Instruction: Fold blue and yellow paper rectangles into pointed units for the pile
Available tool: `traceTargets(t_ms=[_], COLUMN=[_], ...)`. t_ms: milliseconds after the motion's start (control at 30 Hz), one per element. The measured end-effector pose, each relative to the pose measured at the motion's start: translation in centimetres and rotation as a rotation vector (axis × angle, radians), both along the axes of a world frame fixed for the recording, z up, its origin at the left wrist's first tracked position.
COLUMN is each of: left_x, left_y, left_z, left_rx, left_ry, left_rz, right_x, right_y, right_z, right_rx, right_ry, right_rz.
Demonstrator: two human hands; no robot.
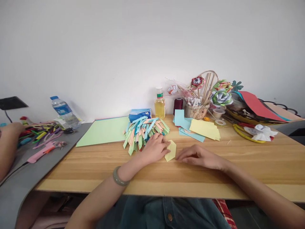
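A small piece of folded yellow paper with pointed ends lies on the wooden table in front of me. My left hand has its thumb and fingertips on the paper's left side, holding it against the tabletop. Just right of the paper rests my right hand, fingers loosely bent and apart, with nothing visible in it. Behind my left hand is a heap of folded paper strips in green, blue and peach. Yellow paper rectangles and blue paper rectangles lie farther back, to the right.
A green sheet, a tissue pack and a bottle of yellow liquid stand toward the wall. Rightward are a basket of sticks and paper flowers and yellow-handled pliers. Another person's arm and a pink glue gun are left.
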State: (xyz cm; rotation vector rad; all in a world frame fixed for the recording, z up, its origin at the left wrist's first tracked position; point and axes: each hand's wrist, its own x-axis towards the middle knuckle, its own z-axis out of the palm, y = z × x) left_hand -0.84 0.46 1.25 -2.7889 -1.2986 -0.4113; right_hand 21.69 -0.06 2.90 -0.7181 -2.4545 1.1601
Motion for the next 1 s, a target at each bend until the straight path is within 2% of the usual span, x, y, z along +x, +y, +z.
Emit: traceTargets(t_ms=[33, 100, 167, 267, 367, 467, 600, 800, 1000], left_x=[0.0, 0.0, 0.0, 0.0, 0.0, 0.0, 0.0, 0.0, 0.2], left_y=[0.1, 0.2, 0.3, 0.4, 0.4, 0.6, 0.8, 0.0, -0.9], left_z=[0.0, 0.0, 0.0, 0.0, -0.1, -0.4, -0.7, -0.1, 0.5], left_rx=[-0.03, -0.076, -0.092, -0.079, -0.056, -0.052, -0.017, 0.132, 0.061], left_ry=[-0.01, -0.023, -0.025, -0.044, -0.089, -0.13, -0.117, 0.05, 0.018], left_rz=[-0.022, -0.058, -0.072, -0.038, -0.023, -0.074, -0.112, -0.193, -0.14], right_x=[0.0, 0.0, 0.1, 0.1, 0.0, 0.1, 0.5, 0.8, 1.2], right_y=[0.1, 0.6, 0.9, 1.2, 1.1, 1.0, 0.9, 1.0, 1.5], right_z=[-0.3, -1.1, -1.9, -2.6, -2.6, -2.4, -2.4, -2.4, -3.1], right_rx=[0.027, 0.18, 0.361, 0.523, 0.656, 0.768, 0.808, 0.752, 0.694], right_ry=[0.013, 0.018, -0.029, -0.131, -0.204, -0.265, -0.287, -0.222, -0.151], right_rz=[-0.079, -0.19, -0.163, -0.11, -0.19, -0.267, -0.278, -0.226, -0.225])
